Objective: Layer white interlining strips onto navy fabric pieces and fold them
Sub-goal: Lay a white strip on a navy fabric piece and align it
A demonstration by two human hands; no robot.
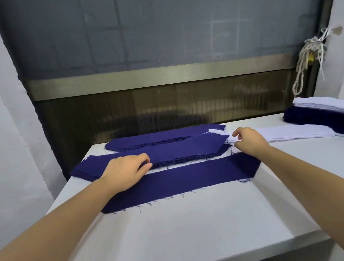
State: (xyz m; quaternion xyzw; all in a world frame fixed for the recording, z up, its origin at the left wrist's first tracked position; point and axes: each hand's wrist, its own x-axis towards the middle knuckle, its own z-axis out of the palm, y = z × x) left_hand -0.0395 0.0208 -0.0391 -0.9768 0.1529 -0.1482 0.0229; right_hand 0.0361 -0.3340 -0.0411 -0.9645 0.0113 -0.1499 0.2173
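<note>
Two grips engaged, one navy fabric piece [181, 177] laid flat across the middle of the worktop [196, 232].
Left grip [127, 171] is rested on the piece's left end, fingers curled at the near edge of the navy stack [168, 151] just behind; a pinch cannot be confirmed. Right grip [249, 142] is pinched on the end of the white interlining strips [292, 135], piled toward the right edge. A navy-and-white stack [327, 108] is parked at the far right corner.

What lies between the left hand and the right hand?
Head view: the middle navy stack spans the gap, from the left hand pinching its near edge to the right hand pinching the end of the white interlining strips.
</note>
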